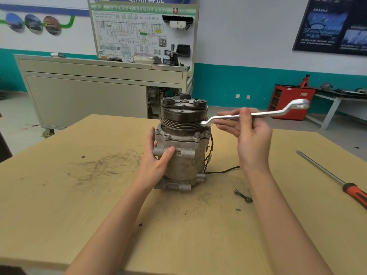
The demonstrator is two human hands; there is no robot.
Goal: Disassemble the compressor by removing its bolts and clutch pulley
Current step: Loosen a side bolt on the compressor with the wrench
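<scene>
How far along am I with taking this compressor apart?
Done: two loose bolts lie on the table. In hand: your right hand grips the wrench, its lower end at the flange, while your left hand steadies the compressor. Left: flange bolts remain in place and the clutch pulley sits on top.

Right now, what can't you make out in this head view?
Head view only:
Whether the wrench has its lower ring seated: small, blurred.
Far side of the compressor: hidden by its own body.
Count of loose bolts: the right forearm may cover more.
Handle of the screwdriver: cut off by the right edge.
</scene>
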